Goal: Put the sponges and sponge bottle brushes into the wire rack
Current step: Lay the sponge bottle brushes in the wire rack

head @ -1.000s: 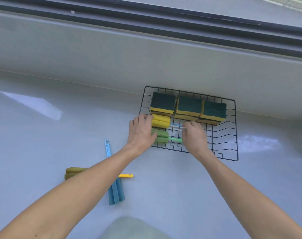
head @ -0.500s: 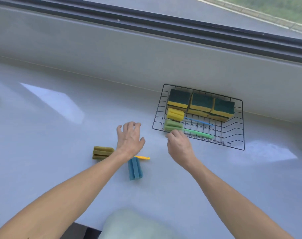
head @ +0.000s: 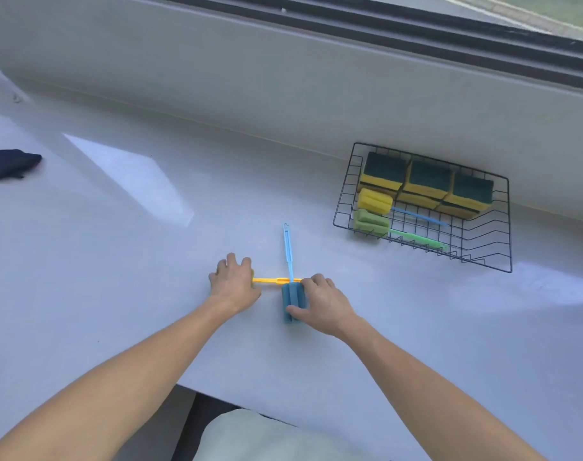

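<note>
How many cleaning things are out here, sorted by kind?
Sponges: 3, all in the rack
Bottle brushes in the rack: 2, yellow-headed and green
Bottle brushes on the counter: 2, blue under the right hand, yellow-handled under the left hand
Total: 7

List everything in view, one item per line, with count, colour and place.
wire rack: 1, black, far right of the counter by the wall
sponges: 3 on top, yellow with dark green pads, rack's far side; more yellow-green shows beneath
bottle brushes in rack: 2, yellow head and green head, rack's left
blue brush: 1, counter centre, crossing the yellow handle
yellow-handled brush: 1, head hidden under the left hand
dark cloth: 1, navy, far left
counter: 1, pale grey
left hand: over the brush head
right hand: gripping the blue head
</note>
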